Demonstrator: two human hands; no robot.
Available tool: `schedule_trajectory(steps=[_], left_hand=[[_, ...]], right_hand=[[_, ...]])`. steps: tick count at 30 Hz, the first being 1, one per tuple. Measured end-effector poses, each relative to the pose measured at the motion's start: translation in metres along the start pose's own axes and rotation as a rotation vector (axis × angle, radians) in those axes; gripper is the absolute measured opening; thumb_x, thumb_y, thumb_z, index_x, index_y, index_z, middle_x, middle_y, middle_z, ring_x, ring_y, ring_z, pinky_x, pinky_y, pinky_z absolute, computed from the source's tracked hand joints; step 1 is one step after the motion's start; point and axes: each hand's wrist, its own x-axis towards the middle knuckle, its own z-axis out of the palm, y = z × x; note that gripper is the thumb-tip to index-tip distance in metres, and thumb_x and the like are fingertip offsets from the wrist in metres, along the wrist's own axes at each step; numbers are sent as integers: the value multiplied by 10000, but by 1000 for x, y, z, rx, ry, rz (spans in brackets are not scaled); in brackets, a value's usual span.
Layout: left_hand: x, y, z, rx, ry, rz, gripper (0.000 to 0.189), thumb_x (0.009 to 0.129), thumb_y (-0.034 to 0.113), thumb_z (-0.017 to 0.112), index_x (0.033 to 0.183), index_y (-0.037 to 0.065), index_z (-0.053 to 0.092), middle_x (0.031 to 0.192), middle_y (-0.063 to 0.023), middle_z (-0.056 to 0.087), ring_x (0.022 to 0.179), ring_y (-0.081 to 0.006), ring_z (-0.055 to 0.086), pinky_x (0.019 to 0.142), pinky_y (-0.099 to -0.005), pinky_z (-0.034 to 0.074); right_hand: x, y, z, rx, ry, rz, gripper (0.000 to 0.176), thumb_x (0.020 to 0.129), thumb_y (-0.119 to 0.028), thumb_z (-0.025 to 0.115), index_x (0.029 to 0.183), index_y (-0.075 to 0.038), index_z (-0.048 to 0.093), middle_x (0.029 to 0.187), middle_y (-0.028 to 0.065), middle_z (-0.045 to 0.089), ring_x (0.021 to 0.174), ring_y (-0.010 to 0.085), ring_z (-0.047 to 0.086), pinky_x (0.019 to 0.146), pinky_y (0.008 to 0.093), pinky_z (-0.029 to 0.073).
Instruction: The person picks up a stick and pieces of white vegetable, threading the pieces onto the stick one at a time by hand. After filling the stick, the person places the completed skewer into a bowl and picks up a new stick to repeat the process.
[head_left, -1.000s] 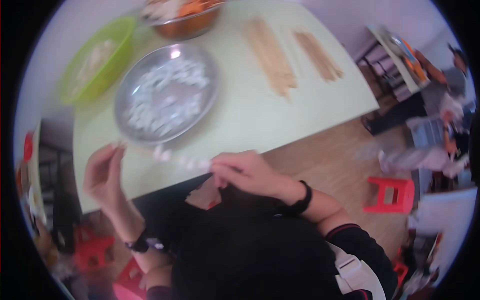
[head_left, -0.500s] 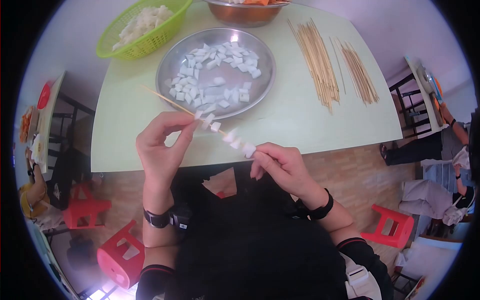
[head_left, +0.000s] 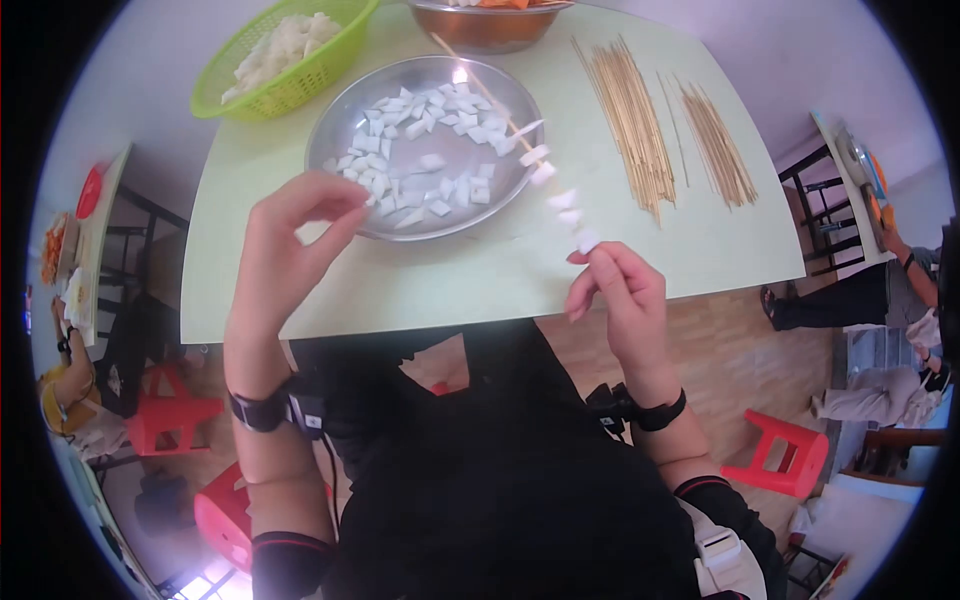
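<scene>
My right hand [head_left: 625, 290] pinches the lower end of a bamboo skewer [head_left: 480, 85], which leans up and to the left over the metal plate's right side. Several white chunks [head_left: 568, 205] are threaded along its lower half, the lowest touching my fingers. At the front left rim of the round metal plate [head_left: 420, 235], my left hand [head_left: 300, 225] has thumb and fingertips drawn together beside loose white pieces [head_left: 378, 185]. Whatever lies between those fingertips, if anything, cannot be made out. More cut white pieces are spread around inside the plate.
A green basket [head_left: 215, 95] of pale pieces stands back left, beside a metal bowl [head_left: 480, 30] with orange pieces. Two bundles of skewers [head_left: 635, 130] lie on the table's right. Red stools [head_left: 775, 455] stand on the floor. Other people are at both sides.
My left hand has let go of the skewer and moved left to the plate's rim. My right hand has carried the skewer right and up, swinging its tip over the plate.
</scene>
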Motion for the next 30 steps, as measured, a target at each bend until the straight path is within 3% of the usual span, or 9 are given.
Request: schedule_trajectory(steps=[2, 6, 13, 19, 23, 26, 28, 30], left_hand=[[22, 10, 5, 100, -226, 147, 161, 800, -3, 634, 958, -31, 617, 898, -67, 640, 807, -132, 605, 745, -240, 476], [62, 20, 30, 222, -476, 215, 134, 761, -13, 629, 894, -24, 621, 916, -85, 626, 811, -197, 599, 720, -282, 485], [88, 8, 74, 315, -673, 229, 141, 733, -4, 660, 872, -16, 645, 824, -111, 576, 753, -244, 583, 692, -329, 476], [94, 3, 83, 469, -693, 273, 124, 733, -5, 665, 855, -18, 647, 802, -117, 577, 733, -251, 596, 668, -335, 479], [90, 3, 71, 377, -636, 207, 118, 743, 12, 674, 855, -10, 644, 787, -103, 591, 712, -220, 604, 663, -312, 487], [84, 5, 52, 261, -483, 80, 126, 765, 37, 686, 869, -6, 630, 772, -62, 608, 711, -151, 607, 656, -270, 484], [79, -4, 38, 2, -303, -135, 143, 779, 51, 695, 887, -1, 616, 767, -19, 609, 725, -93, 591, 662, -232, 475], [71, -13, 26, -35, -237, -123, 168, 792, 46, 689, 928, -2, 602, 780, -3, 604, 721, -78, 583, 655, -204, 465]], right_hand=[[3, 6, -12, -11, 52, -36, 251, 973, -173, 442, 996, 36, 577, 648, 55, 593, 569, 85, 538, 554, 204, 447], [0, 9, -17, 60, 60, -33, 256, 972, -179, 445, 993, 38, 578, 640, 52, 590, 572, 87, 540, 556, 206, 448], [-2, 10, -23, 79, 17, -58, 255, 974, -173, 441, 1010, 41, 574, 654, 59, 592, 593, 98, 560, 574, 215, 465], [-2, 10, -24, 103, -12, -57, 232, 970, -149, 446, 1017, 38, 574, 669, 64, 597, 596, 98, 563, 577, 216, 469], [-4, 12, -23, 95, -12, -76, 224, 966, -141, 450, 1014, 40, 573, 675, 65, 602, 597, 95, 567, 572, 213, 471], [-4, 13, -21, 55, -14, -92, 213, 960, -129, 456, 1000, 41, 578, 676, 62, 606, 596, 90, 569, 564, 209, 471], [-5, 13, -19, 30, -23, -100, 206, 955, -121, 461, 992, 41, 582, 675, 60, 608, 594, 87, 570, 559, 207, 471], [-7, 14, -19, -37, -19, -85, 194, 948, -106, 469, 971, 42, 591, 665, 55, 610, 591, 80, 569, 554, 202, 471]])
